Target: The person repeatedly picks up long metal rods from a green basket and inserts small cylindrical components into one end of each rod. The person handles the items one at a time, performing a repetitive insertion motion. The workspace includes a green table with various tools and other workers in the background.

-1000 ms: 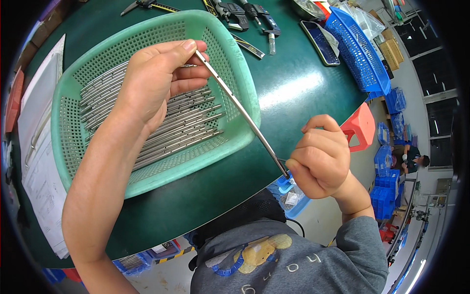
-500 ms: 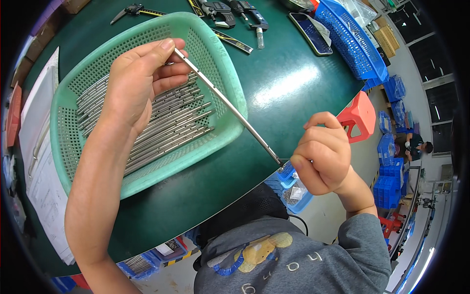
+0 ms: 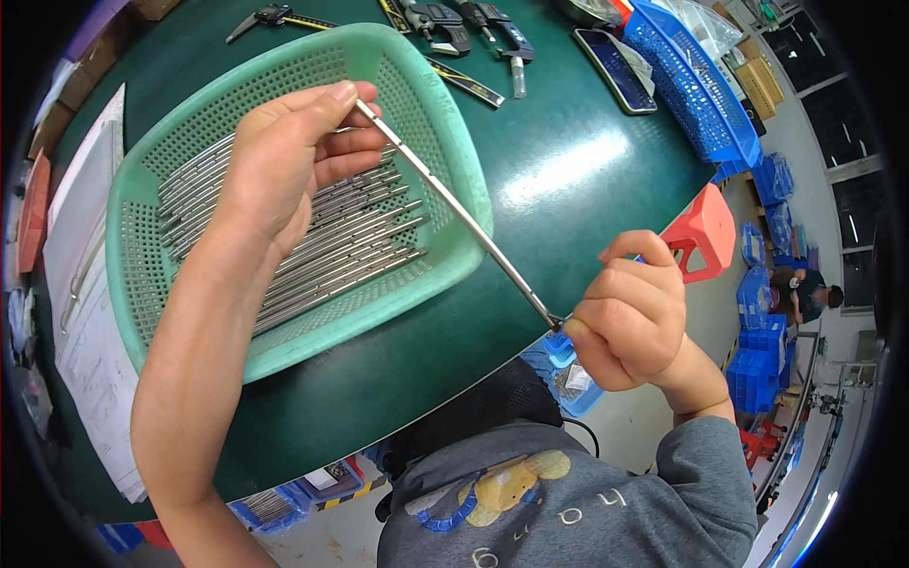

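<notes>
My left hand pinches the far end of a long thin metal rod above a green perforated basket. The rod slants down to the right, across the basket's rim. Its near end meets a small blue tool gripped in my right hand, just off the table's front edge. Several more metal rods lie side by side in the basket, partly hidden by my left forearm.
The basket sits on a dark green table. Calipers, a phone and a blue basket lie at the far side. Papers are at the left. A red stool and blue bins stand on the floor.
Both hands have kept hold of the rod; my left hand has lifted its end slightly toward the basket's far side. The right hand stays at the near end.
</notes>
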Demonstrator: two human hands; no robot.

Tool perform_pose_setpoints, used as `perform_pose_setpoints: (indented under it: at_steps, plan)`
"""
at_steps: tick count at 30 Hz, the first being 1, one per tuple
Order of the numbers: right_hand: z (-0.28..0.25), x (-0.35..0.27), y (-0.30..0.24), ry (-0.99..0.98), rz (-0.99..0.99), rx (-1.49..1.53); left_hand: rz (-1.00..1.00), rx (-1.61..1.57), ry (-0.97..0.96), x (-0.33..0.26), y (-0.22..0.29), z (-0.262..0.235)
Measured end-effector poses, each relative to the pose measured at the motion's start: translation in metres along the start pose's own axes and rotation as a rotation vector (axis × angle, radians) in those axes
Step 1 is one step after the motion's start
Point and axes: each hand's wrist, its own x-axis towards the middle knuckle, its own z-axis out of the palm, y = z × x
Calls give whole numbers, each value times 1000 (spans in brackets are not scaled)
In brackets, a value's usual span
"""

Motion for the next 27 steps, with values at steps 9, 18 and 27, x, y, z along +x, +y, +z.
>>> perform_pose_setpoints:
  at_steps: [9,18,27]
  plan:
    - [6,-3,3,65,58,99,-45,-34,31,0,0,0]
    - [5,27,55,427,616,815,63,-303,634,-11,17,-83]
    - [70,59,105,455,651,958,18,-209,818,-25,9,-104]
